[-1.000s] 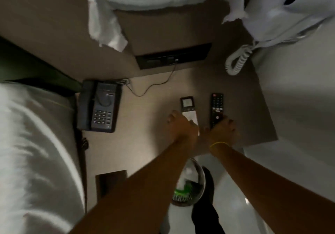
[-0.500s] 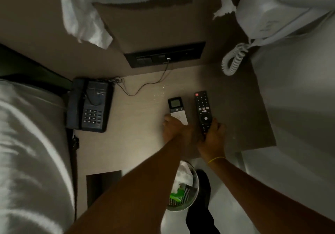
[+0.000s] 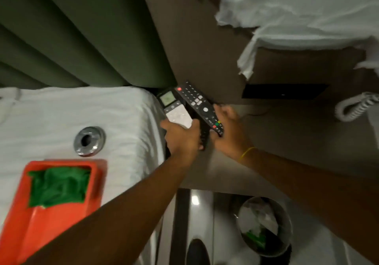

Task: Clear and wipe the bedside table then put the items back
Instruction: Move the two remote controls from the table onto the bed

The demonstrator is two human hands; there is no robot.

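Two remotes are being held up in the head view, one in each hand, above the gap where the bed's right edge is meeting the tabletop [image 3: 287,141]. The left hand [image 3: 181,139] is keeping its grip clamped on the lower end of the white remote [image 3: 176,111], whose small screen is pointing away toward the padded headboard [image 3: 82,39]. The right hand [image 3: 227,129] is closing its grip on the lower end of the black remote [image 3: 200,105], which is lying tilted, just beside the white one and partly crossing over it. A yellow band [image 3: 247,154] is circling the right wrist. On the bed [image 3: 51,113], near its lower left corner, an orange tray [image 3: 61,213] is carrying a green cloth [image 3: 58,186], with a round metal ashtray [image 3: 89,140] sitting just beyond it. Below the tabletop's near edge, a waste bin [image 3: 264,223] is standing on the floor. A coiled white cord [image 3: 356,106] is hanging at the tabletop's far right corner.
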